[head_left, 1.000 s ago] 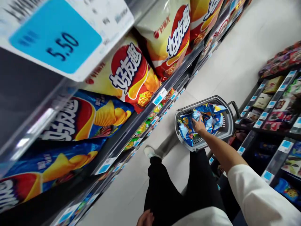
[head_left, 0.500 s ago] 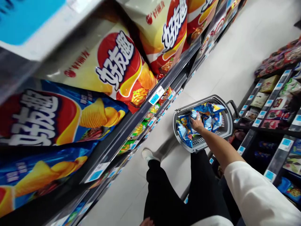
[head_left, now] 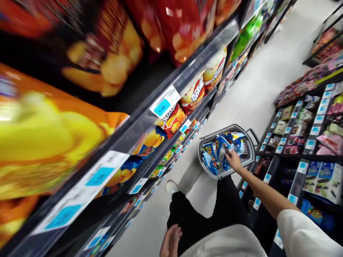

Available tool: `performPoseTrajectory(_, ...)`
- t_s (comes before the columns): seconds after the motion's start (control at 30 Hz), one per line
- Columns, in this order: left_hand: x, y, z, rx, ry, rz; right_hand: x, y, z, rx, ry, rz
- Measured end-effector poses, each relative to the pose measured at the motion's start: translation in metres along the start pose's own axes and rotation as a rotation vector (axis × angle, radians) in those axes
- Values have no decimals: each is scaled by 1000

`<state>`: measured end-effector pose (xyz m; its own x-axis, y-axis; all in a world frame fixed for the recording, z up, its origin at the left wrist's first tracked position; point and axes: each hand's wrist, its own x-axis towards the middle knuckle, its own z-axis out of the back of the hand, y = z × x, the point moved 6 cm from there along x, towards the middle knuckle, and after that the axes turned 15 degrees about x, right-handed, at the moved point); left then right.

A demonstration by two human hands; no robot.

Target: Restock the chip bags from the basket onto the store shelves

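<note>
My right hand (head_left: 233,160) reaches into a grey plastic shopping basket (head_left: 225,132), its fingers closed on the blue foil crisp bags (head_left: 214,157) piled inside. The basket's dark handle (head_left: 253,135) sticks out at its far side, and I cannot tell what supports the basket. My left hand (head_left: 170,241) hangs low beside my black trousers (head_left: 203,214), fingers loosely apart and holding nothing. It touches no shelf or bag.
Left of me, tall shelves hold large, motion-blurred crisp bags and smaller crisp bags (head_left: 192,94), with blue price tags (head_left: 162,107) on the shelf edges. Low shelves with boxed snacks (head_left: 320,182) stand to the right. A pale tiled floor (head_left: 257,78) runs between them.
The view has swung along the aisle, so the large crisp bags are blurred and more shelving shows. The basket sits lower in the picture, and my left hand shows more fully.
</note>
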<state>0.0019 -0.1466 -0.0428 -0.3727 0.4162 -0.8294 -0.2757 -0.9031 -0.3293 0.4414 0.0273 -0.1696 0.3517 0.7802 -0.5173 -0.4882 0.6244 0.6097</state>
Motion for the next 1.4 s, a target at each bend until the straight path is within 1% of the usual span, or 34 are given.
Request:
performPoseTrajectory(0.07,0,-34,-4,16,87,-103,-40,30,31,105,-80,63)
performPoseTrajectory(0.13,-8,-75,-9,65,111,-268,-83,62,59,192,-146,122)
performPoseTrajectory(0.2,-30,-120,-19,167,136,-496,-126,96,80,303,-196,177)
performPoseTrajectory(0.27,-62,-163,-34,296,175,-756,-166,128,96,513,-253,206)
performPoseTrajectory(0.33,-93,-196,-48,415,192,-961,-200,155,103,767,-314,179)
performPoseTrajectory(0.37,-106,-208,-53,464,172,-1039,-215,167,103,892,-334,153)
performPoseTrajectory(0.43,-124,-229,-55,493,45,-1160,-240,192,100,1088,-331,117)
performPoseTrajectory(0.5,-134,-244,-48,455,-106,-1254,-259,217,96,1216,-269,124)
performPoseTrajectory(0.53,-136,-250,-44,425,-154,-1292,-267,230,95,1239,-225,138)
performPoseTrajectory(0.6,-136,-258,-35,340,-177,-1345,-281,253,97,1210,-127,171)
performPoseTrajectory(0.67,-132,-266,-24,194,-120,-1343,-293,272,104,1113,-28,239)
performPoseTrajectory(0.7,-129,-269,-18,96,-66,-1299,-297,279,109,1060,18,284)
performPoseTrajectory(0.73,-124,-272,-12,-9,3,-1220,-299,284,115,1016,52,332)
performPoseTrajectory(0.77,-119,-273,-6,-115,85,-1106,-300,286,123,991,58,380)
performPoseTrajectory(0.8,-114,-273,-2,-210,182,-967,-298,285,133,984,30,423)
performPoseTrajectory(0.87,-111,-267,5,-342,395,-680,-289,276,152,1010,-90,473)
performPoseTrajectory(0.9,-114,-264,8,-378,499,-572,-281,269,159,1027,-144,476)
performPoseTrajectory(0.93,-119,-261,11,-400,599,-496,-273,263,162,1039,-167,463)
performPoseTrajectory(0.97,-125,-257,15,-415,687,-449,-264,258,160,1046,-144,433)
performPoseTrajectory(1.0,-132,-254,18,-429,758,-427,-256,255,155,1048,-73,391)
performPoseTrajectory(1.07,-143,-248,21,-469,852,-418,-247,253,134,1048,161,291)
performPoseTrajectory(1.13,-151,-241,21,-507,899,-423,-249,255,111,1035,396,201)
performPoseTrajectory(1.17,-155,-238,20,-525,907,-427,-253,256,102,1023,481,159)
performPoseTrajectory(1.2,-158,-235,19,-543,909,-428,-258,257,95,1010,534,126)
performPoseTrajectory(1.27,-163,-231,18,-571,902,-426,-265,260,86,980,585,86)
performPoseTrajectory(1.4,-170,-226,23,-566,876,-432,-270,271,83,963,643,78)
